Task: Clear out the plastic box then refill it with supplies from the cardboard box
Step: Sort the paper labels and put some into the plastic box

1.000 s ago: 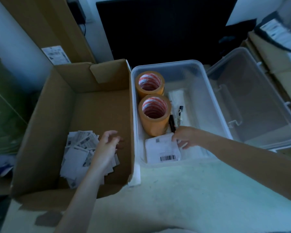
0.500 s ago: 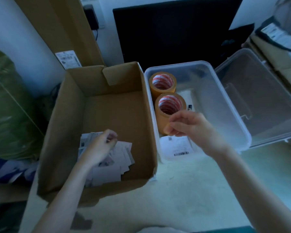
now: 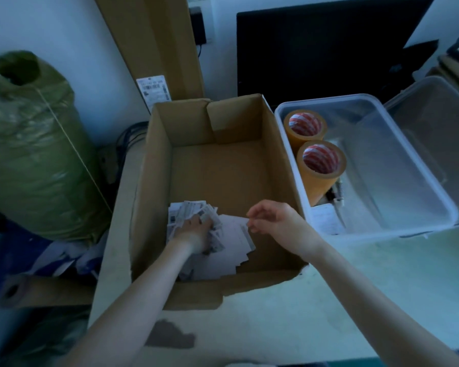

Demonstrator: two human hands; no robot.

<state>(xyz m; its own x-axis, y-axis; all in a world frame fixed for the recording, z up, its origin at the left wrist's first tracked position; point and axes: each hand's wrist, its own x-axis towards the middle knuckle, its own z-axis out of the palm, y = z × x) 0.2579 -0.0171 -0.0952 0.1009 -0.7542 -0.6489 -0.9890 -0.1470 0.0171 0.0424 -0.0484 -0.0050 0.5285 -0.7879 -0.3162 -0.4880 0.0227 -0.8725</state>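
1. A bulging green sack (image 3: 29, 144) stood at the far left, beside the table (image 3: 316, 308).
2. A tall flat carton (image 3: 157, 41) with a white barcode label (image 3: 154, 90) leaned against the wall behind the cardboard box (image 3: 154, 181).
3. The cardboard box sat open on the left part of the table, its far half bare; a loose pile of paper slips (image 3: 228, 242) lay in its near half.
4. The left hand (image 3: 196, 231) was down inside the cardboard box, its fingers curled into the pile and clutching a bunch of the slips.
5. The right hand (image 3: 278, 221) hovered over the near right corner of the cardboard box, just above the slips, fingers loosely curled and holding nothing that could be seen.
6. The plastic box (image 3: 419, 197) stood just right of the cardboard box, their walls close or touching.
7. Two tape rolls (image 3: 321, 160) stood along its left wall, one behind the other.
8. A white label sheet (image 3: 325, 218) lay in the near left corner, with a pen (image 3: 338, 192) partly showing beside the near roll.
9. The clear lid (image 3: 440, 133) lay tilted at the far right edge of the plastic box.
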